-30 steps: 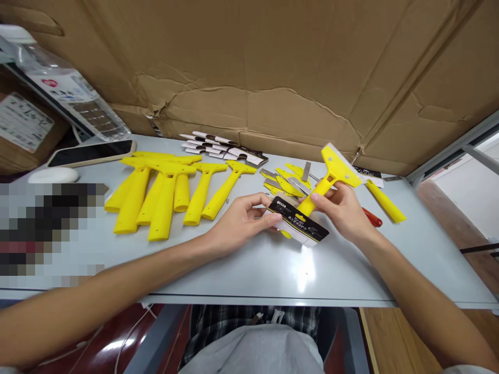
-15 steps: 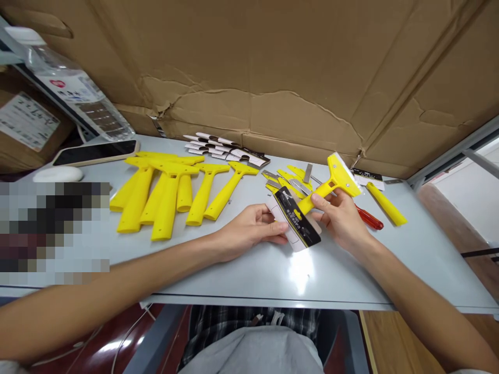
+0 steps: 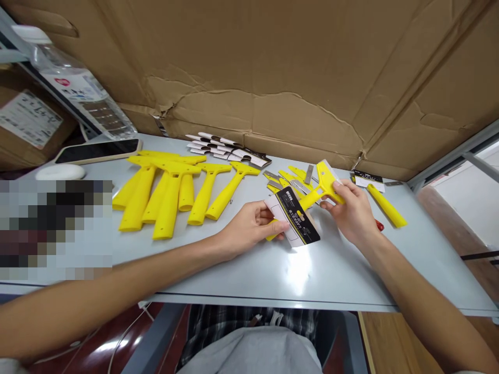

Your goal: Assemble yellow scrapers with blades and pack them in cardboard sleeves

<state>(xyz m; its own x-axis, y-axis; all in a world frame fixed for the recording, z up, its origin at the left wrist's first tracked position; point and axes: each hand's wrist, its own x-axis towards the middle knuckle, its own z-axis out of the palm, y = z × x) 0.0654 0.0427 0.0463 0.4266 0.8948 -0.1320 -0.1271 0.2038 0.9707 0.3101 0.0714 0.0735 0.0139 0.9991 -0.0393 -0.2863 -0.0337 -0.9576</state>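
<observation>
My left hand [image 3: 251, 228] pinches a black-and-white packaging card [image 3: 298, 217] between thumb and fingers. A yellow scraper [image 3: 311, 198] runs through or behind this card; its handle end shows below my left thumb. My right hand [image 3: 353, 210] is closed around the scraper's wide head, where a screw and a pale blade edge are visible. Just behind the card lie small yellow pieces and metal blades [image 3: 298, 179] on the table. Several yellow scraper handles [image 3: 166, 208] rest to the left of my hands.
Folded cards [image 3: 226, 148] are stacked against the cardboard [image 3: 249, 62] at the back. At the right lie a yellow handle [image 3: 387, 206] with a card and a red-handled tool [image 3: 379, 225], mostly hidden. A phone [image 3: 99, 150] and a plastic bottle [image 3: 83, 88] are at the left.
The scraper has slid down and left into the card, so its handle end now emerges near my left thumb. My right hand has shifted from the neck to the head.
</observation>
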